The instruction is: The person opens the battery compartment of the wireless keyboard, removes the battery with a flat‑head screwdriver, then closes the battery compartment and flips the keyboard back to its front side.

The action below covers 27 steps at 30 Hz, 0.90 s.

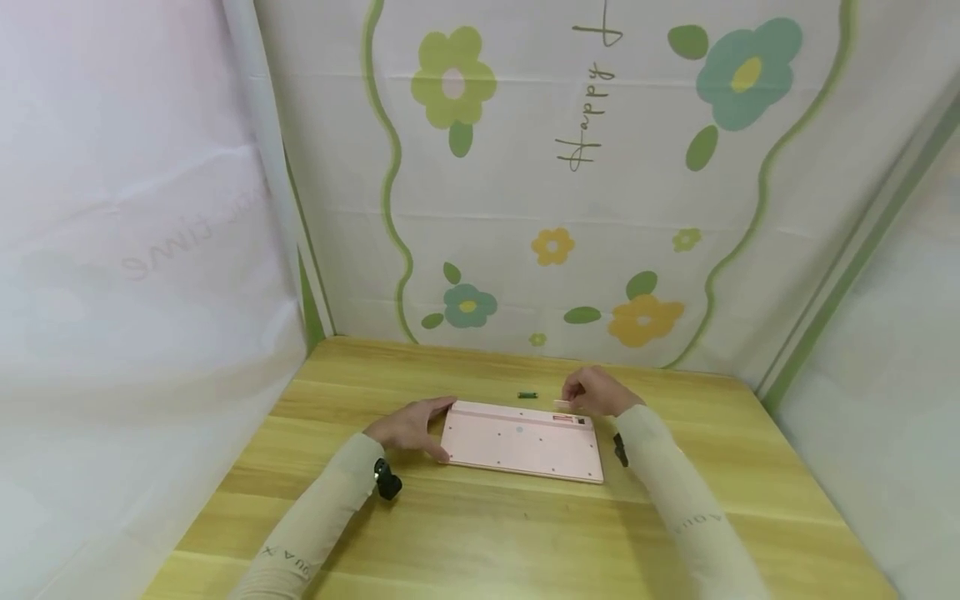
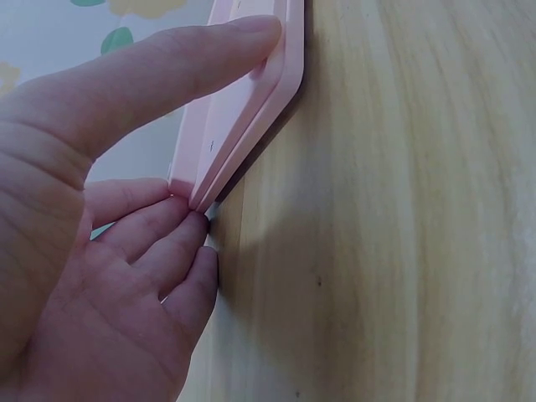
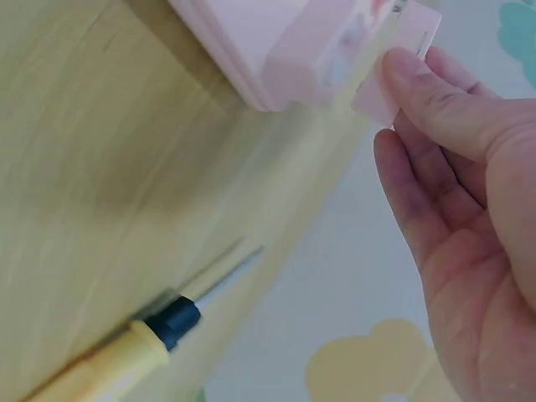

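Note:
A pink keyboard point(image 1: 517, 454) lies underside up on the table, with small screws dotted over its back. Its battery compartment point(image 1: 564, 418) is uncovered near the far right corner and shows red inside. My left hand point(image 1: 408, 427) holds the keyboard's left end, thumb by the near corner and fingertips against the far one. Between thumb and fingers, my right hand point(image 1: 600, 390) pinches a small flat pink battery cover point(image 3: 377, 105), just beyond the compartment. A green battery point(image 1: 528, 395) lies on the table behind the keyboard, left of the right hand.
On the wooden table point(image 1: 480, 542), a screwdriver point(image 3: 126, 368) with a yellow handle and black collar shows in the right wrist view. White fabric walls point(image 1: 517, 192) with printed flowers enclose the table at the back and both sides.

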### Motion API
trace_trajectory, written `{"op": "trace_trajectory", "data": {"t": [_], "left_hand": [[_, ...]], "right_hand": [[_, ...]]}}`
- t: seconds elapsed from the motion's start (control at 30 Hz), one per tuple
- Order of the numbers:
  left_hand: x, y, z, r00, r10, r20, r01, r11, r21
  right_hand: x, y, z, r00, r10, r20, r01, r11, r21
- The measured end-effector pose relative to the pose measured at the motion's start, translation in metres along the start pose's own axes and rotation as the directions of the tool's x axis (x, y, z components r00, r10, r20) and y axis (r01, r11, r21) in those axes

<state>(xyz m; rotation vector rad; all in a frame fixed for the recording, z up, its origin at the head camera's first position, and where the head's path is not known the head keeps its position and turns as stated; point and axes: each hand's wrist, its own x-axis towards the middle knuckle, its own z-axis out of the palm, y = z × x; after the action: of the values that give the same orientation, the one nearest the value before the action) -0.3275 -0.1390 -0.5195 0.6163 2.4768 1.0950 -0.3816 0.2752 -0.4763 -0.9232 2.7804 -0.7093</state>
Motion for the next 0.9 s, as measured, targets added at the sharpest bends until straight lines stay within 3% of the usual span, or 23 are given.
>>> {"op": "trace_trajectory", "data": {"t": [0.43,0.9], "left_hand": [[-0.001,0.000,0.001,1.000,-0.011,-0.006,0.011,1.000,-0.002],[-0.001,-0.001,0.000,1.000,-0.005,0.000,0.005,1.000,-0.027]], "right_hand": [[-0.012,-0.024,-0.012,0.994,0.064,0.087,-0.070,0.995,0.074],[-0.014,-0.017,-0.007,0.990,0.079,0.115,-0.093,0.988,0.124]]}}
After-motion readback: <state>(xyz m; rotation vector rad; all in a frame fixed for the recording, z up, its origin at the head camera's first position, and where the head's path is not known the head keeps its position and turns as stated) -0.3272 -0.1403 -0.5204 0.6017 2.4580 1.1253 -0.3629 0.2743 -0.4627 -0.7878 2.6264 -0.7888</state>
